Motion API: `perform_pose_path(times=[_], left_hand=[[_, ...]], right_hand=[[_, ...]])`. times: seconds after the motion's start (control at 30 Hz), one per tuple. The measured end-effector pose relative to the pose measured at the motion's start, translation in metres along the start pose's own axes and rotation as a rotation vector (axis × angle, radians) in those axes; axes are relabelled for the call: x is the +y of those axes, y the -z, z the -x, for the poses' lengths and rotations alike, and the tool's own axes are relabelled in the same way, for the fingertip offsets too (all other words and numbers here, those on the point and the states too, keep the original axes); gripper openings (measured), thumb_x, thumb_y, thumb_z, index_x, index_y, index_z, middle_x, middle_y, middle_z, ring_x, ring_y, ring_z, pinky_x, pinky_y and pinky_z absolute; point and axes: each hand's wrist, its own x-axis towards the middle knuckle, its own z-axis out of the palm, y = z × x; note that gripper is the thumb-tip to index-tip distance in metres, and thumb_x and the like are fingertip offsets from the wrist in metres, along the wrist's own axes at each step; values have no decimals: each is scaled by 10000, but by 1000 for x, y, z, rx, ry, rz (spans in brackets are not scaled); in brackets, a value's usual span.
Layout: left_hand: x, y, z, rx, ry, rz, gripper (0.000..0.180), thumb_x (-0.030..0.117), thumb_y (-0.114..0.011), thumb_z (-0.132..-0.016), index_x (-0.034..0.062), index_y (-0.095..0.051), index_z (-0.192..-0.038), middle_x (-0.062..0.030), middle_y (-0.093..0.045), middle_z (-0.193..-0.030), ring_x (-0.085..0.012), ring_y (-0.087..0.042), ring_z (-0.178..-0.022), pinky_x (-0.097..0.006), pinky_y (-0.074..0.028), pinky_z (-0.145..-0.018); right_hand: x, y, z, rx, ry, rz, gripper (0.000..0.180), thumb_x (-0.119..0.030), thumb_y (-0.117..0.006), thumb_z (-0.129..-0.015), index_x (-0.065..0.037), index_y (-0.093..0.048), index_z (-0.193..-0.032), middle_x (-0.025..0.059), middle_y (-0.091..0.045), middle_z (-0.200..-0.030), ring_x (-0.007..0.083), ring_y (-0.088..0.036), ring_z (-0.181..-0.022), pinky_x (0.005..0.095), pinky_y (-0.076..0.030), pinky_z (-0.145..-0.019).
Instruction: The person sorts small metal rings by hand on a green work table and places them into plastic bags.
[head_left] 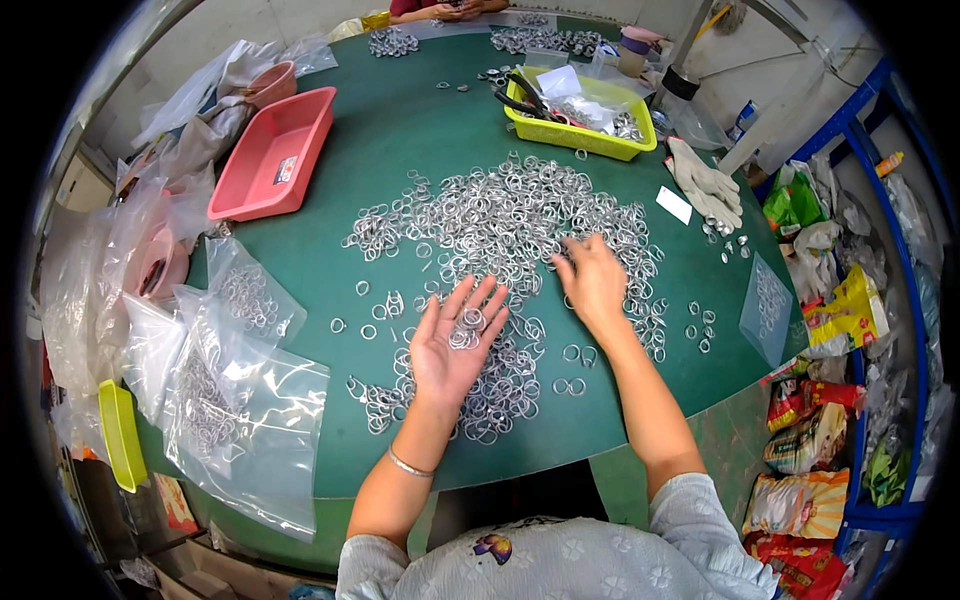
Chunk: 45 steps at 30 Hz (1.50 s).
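My left hand [452, 345] is palm up with its fingers stretched out, and a few silver metal rings [466, 330] lie on the palm and fingers. My right hand [592, 280] is palm down at the right side of a large pile of metal rings [500, 215]. Its thumb and forefinger point into the pile with a gap between them; nothing shows in that gap, and the other fingers are partly hidden. A smaller heap of rings [500, 390] lies under and beside my left hand. Loose rings [570, 386] lie between my forearms.
A pink tray [268, 160] stands at the left, near clear plastic bags [255, 420] holding metal pieces. A yellow-green basket [585, 140] with black-handled pliers is at the back right, beside a white glove [704, 183]. A blue shelf [860, 300] stands at the right. Another person's hands [455, 10] are across the table.
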Motion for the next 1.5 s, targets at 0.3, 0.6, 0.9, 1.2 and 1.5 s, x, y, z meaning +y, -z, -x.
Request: perform_pose_path(times=[0.3, 0.6, 0.9, 1.2, 1.5], left_hand=[[7, 3, 0, 28, -44, -11, 488, 320, -348, -948, -21, -380, -1296, -213, -380, -1349, -362, -346, -1265, -468, -268, -1063], [4, -1, 0, 42, -29, -15, 465, 309, -364, -944, -16, -416, -1273, -204, -430, -1309, -345, -404, -1217, -459, -295, -1051], [7, 2, 0, 61, -37, -19, 464, 312, -365, -943, -11, -416, -1273, -203, -437, -1302, -343, -413, -1209, -457, -299, -1049], [4, 1, -3, 54, -25, -23, 466, 320, -368, -942, -7, -420, -1270, -201, -454, -1287, -333, -446, -1176, -449, -318, -1037], [6, 2, 1, 63, -43, -27, 460, 313, -389, -935, -9, -432, -1261, -200, -460, -1282, -326, -458, -1161, -447, -331, -1032]], right_hand=[[-2, 11, 16, -821, 145, -680, 173, -203, -678, -766, -30, -687, -786, 78, -562, -595, 163, -518, -534, 307, -409, -512], [12, 15, -2, -138, 25, -158, 199, -230, -696, -741, -80, -693, -873, 88, -607, -651, 240, -577, -586, 353, -439, -539], [1, 35, 3, -779, -9, -477, 295, -243, -663, -774, -5, -643, -600, 112, -552, -529, 204, -492, -438, 334, -386, -474], [-7, 15, 11, -347, 223, -349, 162, -198, -675, -751, -69, -674, -850, 109, -615, -728, 281, -595, -685, 372, -436, -665], [8, 31, 4, -599, -145, -341, 144, -186, -690, -728, -45, -670, -749, 100, -606, -674, 258, -585, -677, 371, -399, -681]])
